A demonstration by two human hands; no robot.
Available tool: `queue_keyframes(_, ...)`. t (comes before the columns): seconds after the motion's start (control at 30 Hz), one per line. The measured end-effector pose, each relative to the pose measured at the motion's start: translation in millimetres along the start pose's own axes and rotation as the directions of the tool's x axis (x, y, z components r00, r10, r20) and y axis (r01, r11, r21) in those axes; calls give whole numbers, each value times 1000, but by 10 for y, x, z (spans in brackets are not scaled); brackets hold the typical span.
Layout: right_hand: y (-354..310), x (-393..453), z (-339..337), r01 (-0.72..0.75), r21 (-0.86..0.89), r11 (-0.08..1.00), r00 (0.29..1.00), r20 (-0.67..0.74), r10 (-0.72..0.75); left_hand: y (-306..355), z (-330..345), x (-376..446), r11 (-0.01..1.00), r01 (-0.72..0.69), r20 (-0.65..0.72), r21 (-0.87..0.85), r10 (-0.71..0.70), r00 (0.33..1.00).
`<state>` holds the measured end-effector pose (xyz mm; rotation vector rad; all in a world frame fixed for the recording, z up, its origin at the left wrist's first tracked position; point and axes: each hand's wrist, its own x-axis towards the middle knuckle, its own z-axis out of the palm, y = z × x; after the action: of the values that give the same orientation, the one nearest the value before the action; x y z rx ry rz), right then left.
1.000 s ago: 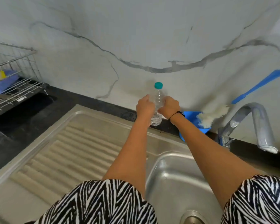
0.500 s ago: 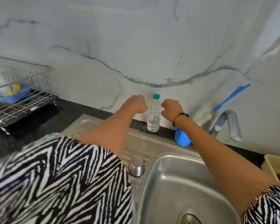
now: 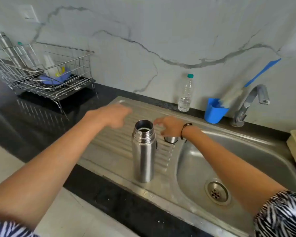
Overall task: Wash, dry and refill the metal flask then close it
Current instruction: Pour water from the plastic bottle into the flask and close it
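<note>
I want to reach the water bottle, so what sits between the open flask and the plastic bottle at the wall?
In the head view, the right hand hovers there above the flask's cap; beyond it only bare ribbed drainboard reaches the bottle from the flask.

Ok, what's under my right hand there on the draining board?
Below the right hand a small metal cap sits on the draining board, beside the open metal flask. Only its lower edge shows; the hand covers its top, so contact can't be confirmed.
</note>
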<state>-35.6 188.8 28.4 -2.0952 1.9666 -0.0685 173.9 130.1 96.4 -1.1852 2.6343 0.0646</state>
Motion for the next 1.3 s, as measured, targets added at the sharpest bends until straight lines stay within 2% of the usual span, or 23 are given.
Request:
queue_keyframes(0.1, -58, 88, 350, 29, -34, 999, 991, 133, -25, -45, 246, -284, 987, 22, 87, -159, -8, 996)
queue_keyframes(0.2, -50, 159, 652, -3, -90, 996, 980, 197, 20, 56, 366, -522, 943, -8, 81, -333, 37, 996)
queue_keyframes(0.33, -72, 164, 711, -53, -50, 997, 998, 36, 55, 234, 389, -727, 835, -98, 0, -541, 116, 993)
queue_keyframes(0.47, -113, 14, 287, -21, 1, 1000, 995, -98, 21, 358, 386, -741, 704, -172, -120, -689, 123, 985)
queue_keyframes(0.63, -368, -388, -531, 35, 153, 988, 930, -367, 24, 415, 530, -576, 537, -312, -347, -784, 38, 937)
queue_keyframes(0.77, -760, -818, -969, 100, 225, 969, 895, -446, 11, 451, 785, -457, 366, -412, -431, -835, 32, 902)
queue_keyframes(0.83, -910, -982, -1031, 95, 215, 972, 913, -409, 1, 481, 874, -419, 272, -441, -450, -855, 32, 892)
queue_keyframes(0.93, -1089, -1072, -956, 73, 136, 988, 956, -291, -31, 503, 950, -361, 206, -499, -508, -842, 12, 861)
queue_keyframes(1.03, -1191, -1002, -855, 34, 11, 999, 962, -270, -29, 495, 978, -295, 184, -522, -529, -833, 12, 848)
queue_keyframes(1.3, -1364, -909, -946, -62, -47, 997, 985, -166, 54, 477, 1016, -214, 168, -580, -581, -797, 50, 813)
